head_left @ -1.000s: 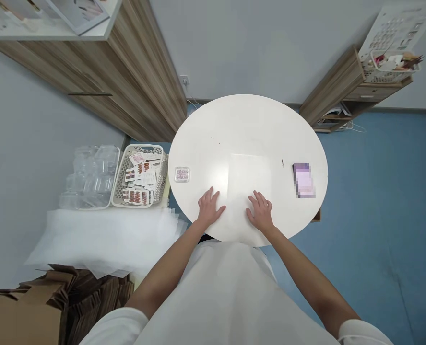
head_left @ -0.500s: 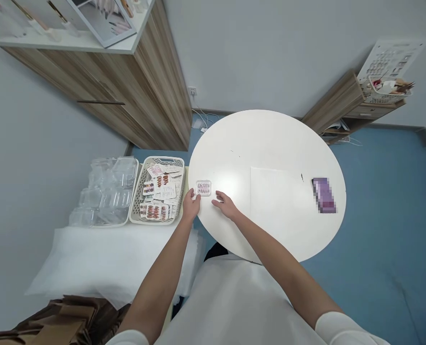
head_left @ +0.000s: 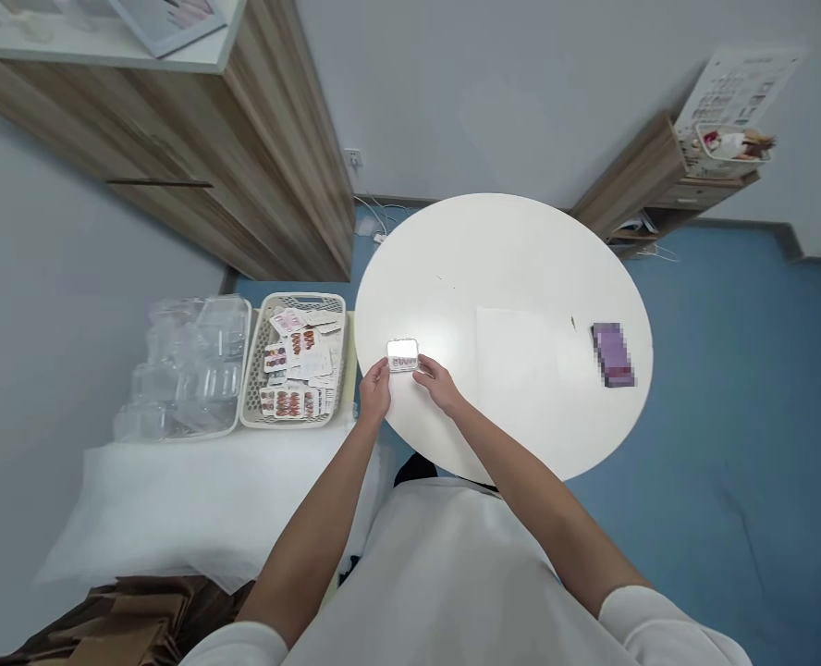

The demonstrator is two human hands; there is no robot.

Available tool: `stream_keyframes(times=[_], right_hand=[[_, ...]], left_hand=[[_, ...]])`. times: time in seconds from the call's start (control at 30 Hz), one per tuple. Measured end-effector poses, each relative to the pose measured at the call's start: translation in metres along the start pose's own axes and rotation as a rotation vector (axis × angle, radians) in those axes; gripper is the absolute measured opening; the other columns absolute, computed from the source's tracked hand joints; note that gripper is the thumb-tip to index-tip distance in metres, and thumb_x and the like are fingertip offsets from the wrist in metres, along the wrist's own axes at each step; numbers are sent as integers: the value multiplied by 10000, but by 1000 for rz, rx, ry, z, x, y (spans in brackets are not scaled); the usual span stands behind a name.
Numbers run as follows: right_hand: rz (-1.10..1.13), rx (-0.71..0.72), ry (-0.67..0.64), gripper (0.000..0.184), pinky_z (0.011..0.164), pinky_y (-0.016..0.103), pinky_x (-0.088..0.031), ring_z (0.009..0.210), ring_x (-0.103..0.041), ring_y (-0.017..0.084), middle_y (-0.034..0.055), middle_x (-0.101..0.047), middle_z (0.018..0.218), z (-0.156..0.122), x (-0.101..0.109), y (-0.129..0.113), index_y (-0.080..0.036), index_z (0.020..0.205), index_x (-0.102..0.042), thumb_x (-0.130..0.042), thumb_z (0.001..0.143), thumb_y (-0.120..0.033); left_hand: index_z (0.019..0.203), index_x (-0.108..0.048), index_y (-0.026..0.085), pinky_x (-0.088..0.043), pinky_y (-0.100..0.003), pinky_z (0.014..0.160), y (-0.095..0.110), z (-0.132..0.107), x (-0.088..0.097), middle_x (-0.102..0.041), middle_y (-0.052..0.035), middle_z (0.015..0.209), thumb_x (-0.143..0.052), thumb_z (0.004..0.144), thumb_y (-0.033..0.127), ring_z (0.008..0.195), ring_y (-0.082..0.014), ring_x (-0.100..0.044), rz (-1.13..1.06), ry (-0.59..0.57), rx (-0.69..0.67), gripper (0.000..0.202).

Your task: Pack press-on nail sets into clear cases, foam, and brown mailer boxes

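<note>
A small clear plastic case of press-on nails is between my two hands at the left side of the round white table. Bright glare covers the upper part of its lid, and a row of pinkish nails shows below. My left hand grips the case's left edge, thumb and fingers closed on it. At the right edge, my right hand has its fingers closed against the case.
Left of the table stands a white basket of nail cards, beside a bin of clear plastic boxes. A white sheet lies mid-table. A purple, blurred-out object rests near the right edge. A wooden cabinet rises at the back left.
My right hand has come in from apart to the case's right edge. The case has turned so glare covers its upper part. The whole view has shifted slightly.
</note>
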State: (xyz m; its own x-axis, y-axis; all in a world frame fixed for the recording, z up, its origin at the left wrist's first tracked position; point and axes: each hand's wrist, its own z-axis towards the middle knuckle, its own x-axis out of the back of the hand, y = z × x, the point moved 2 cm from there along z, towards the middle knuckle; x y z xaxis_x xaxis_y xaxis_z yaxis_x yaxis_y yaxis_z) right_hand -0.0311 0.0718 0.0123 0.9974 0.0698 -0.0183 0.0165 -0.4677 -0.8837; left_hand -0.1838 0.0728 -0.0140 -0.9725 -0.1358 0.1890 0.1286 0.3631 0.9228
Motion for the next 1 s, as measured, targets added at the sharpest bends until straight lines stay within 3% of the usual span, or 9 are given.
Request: stream_keyframes(times=[0.13, 0.3, 0.5, 0.73, 1.0], right_hand=[[-78, 61, 145, 521, 985, 374, -354, 1163, -433, 190, 48, -454, 1283, -23, 36, 9, -231, 1209, -450, -574, 707, -295], [-205, 117, 310, 476, 953, 369, -394, 1129, -458, 183, 58, -480, 1236, -70, 97, 31, -231, 1183, -466, -540, 713, -258], [-379, 167, 324, 419, 886, 356, -451, 972, -547, 161, 55, -506, 1134, -122, 166, 54, -246, 1130, -504, -491, 716, -180], [-502, 196, 203, 368, 830, 345, -475, 892, -549, 156, 50, -539, 1034, -145, 212, 74, -241, 1069, -551, -465, 725, -144], [-530, 262, 67, 297, 743, 314, -492, 797, -560, 144, 54, -559, 966, -150, 223, 95, -216, 999, -584, -466, 737, -139]], left_hand=[[1159, -522, 157, -385, -363, 938, 7, -24, -35, -547, -94, 1185, -428, 823, 404, 1099, -216, -496, -11, -130, -58, 428], [1189, -499, 159, -359, -365, 967, 14, -65, -88, -508, -93, 1236, -421, 828, 409, 1134, -212, -468, 22, -362, -122, 446], [1173, -516, 173, -362, -363, 970, 13, -109, -137, -519, -77, 1229, -426, 823, 396, 1143, -199, -463, 92, -535, -110, 425], [1095, -578, 194, -387, -363, 944, 9, -146, -165, -582, -53, 1149, -430, 816, 399, 1085, -190, -511, 231, -502, -84, 376], [1030, -612, 187, -444, -335, 862, 1, -174, -170, -623, -51, 1073, -424, 810, 380, 1020, -193, -553, 398, -403, -93, 349]])
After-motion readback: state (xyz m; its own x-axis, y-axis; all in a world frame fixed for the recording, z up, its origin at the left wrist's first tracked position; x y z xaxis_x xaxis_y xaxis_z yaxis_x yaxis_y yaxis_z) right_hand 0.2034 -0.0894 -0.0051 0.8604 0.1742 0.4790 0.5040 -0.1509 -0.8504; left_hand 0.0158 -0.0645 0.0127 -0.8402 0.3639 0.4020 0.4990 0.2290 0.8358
